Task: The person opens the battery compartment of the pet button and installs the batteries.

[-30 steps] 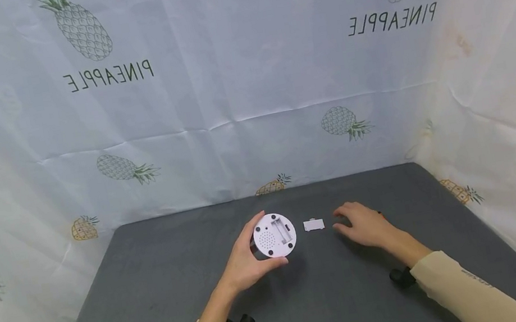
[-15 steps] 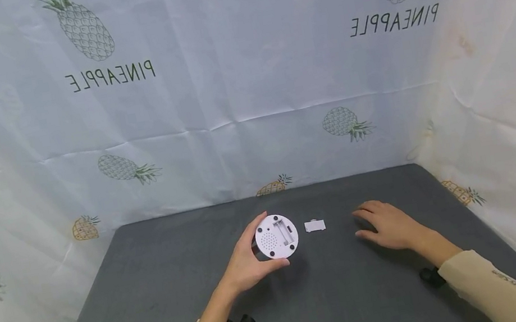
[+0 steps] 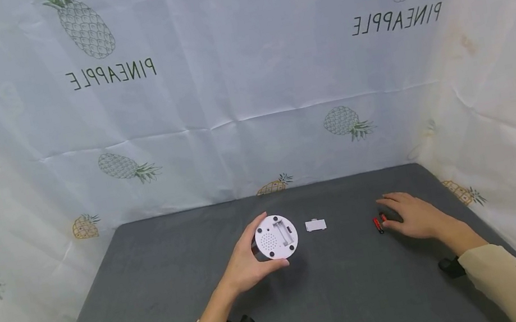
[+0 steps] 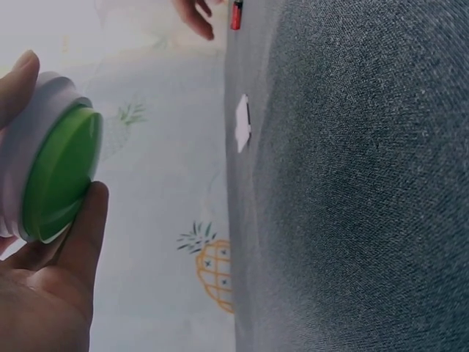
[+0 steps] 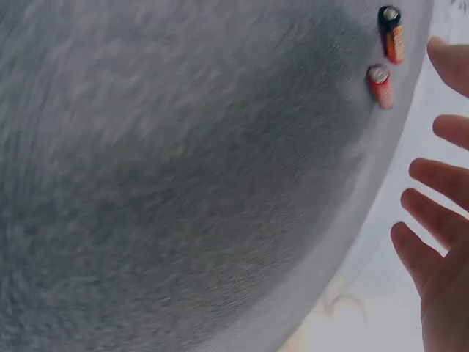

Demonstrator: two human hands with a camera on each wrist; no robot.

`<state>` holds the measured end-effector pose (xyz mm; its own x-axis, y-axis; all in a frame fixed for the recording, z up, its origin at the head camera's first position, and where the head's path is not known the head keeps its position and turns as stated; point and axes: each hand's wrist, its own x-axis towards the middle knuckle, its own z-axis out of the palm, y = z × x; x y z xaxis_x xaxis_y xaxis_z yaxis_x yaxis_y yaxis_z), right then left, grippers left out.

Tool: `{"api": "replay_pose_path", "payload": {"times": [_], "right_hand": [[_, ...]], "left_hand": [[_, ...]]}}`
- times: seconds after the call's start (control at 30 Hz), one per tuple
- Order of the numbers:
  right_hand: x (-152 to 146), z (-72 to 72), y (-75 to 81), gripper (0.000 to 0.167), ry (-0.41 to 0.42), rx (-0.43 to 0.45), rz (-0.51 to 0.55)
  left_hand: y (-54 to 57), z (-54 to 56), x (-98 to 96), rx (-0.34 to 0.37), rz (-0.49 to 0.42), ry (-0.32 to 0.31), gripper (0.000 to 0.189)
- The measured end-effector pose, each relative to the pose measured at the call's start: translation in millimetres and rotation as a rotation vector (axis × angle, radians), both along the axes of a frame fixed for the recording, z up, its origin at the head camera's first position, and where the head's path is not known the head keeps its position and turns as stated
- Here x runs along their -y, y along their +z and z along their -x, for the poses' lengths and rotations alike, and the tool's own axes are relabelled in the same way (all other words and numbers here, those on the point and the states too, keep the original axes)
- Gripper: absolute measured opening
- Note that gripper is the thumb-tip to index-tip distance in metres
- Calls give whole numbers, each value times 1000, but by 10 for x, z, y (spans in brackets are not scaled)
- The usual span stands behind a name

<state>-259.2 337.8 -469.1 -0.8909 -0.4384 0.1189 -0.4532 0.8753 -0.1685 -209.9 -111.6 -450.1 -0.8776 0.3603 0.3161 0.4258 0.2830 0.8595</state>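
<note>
My left hand point(image 3: 246, 260) grips a round white device point(image 3: 270, 241) by its edge, thumb on one side and fingers on the other. Its underside faces the head view, showing small dark feet, a patch of holes and an uncovered battery compartment with no batteries in it. A green dome point(image 4: 66, 172) forms its other side in the left wrist view. Two red-and-black batteries, one point(image 5: 393, 37) beside the other point(image 5: 381, 86), lie on the table. My right hand point(image 3: 416, 219) hovers by them with fingers spread, holding nothing.
A small white battery cover point(image 3: 316, 225) lies on the dark grey table point(image 3: 167, 290), between the device and the batteries. White curtains point(image 3: 243, 72) printed with pineapples stand behind the table and at its sides.
My right hand has moved rightward, away from the battery cover, and the batteries now show beside it. The left hand and the device have stayed nearly still.
</note>
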Motion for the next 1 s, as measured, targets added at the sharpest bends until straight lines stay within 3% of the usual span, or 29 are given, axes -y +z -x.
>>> {"api": "replay_pose_path", "payload": {"times": [0.33, 0.7, 1.0], "right_hand": [[-26, -3, -62, 58, -28, 128, 39], [-22, 48, -162, 45, -44, 101, 52], [127, 30, -20, 45, -40, 160, 193]], "left_hand": [[3, 1, -15, 0, -2, -3, 105], [-9, -5, -30, 2, 6, -5, 104], [6, -10, -34, 17, 7, 0, 105]]}}
